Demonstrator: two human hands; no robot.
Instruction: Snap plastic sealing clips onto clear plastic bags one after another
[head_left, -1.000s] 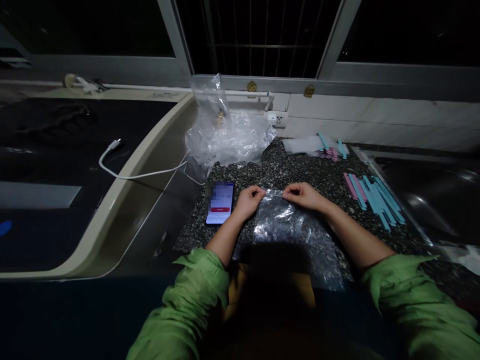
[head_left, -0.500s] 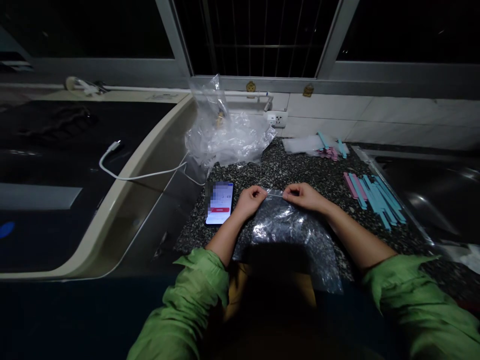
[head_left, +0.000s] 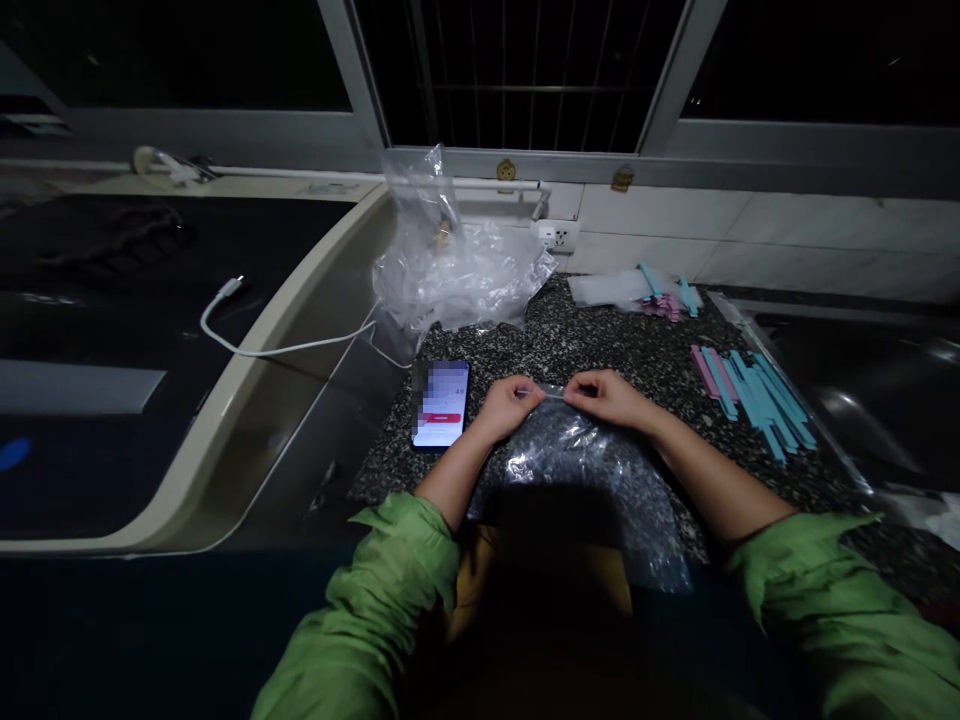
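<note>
A clear plastic bag [head_left: 585,450] lies over the front of the dark speckled counter [head_left: 622,345] and hangs past its edge. Its far edge is pinched by my left hand [head_left: 510,408] and my right hand [head_left: 606,396], which are closed a short way apart. A short stretch of the bag's edge shows between the fingertips. Just left of my left hand a lit phone [head_left: 440,405] lies face up. Off to the right of my right hand is a loose pile of blue and pink flat strips [head_left: 750,395].
Crumpled clear plastic [head_left: 480,275] is heaped at the back beneath the window. Flat translucent bags [head_left: 611,290] lie near more strips. A steel sink [head_left: 870,390] is on the right; a dark-topped appliance [head_left: 150,400] with a white cable [head_left: 300,350] stands left.
My left fingertips have slid slightly right along the bag's edge, so the gap between my hands is narrower. Both hands still pinch the bag. The whole view has shifted a little.
</note>
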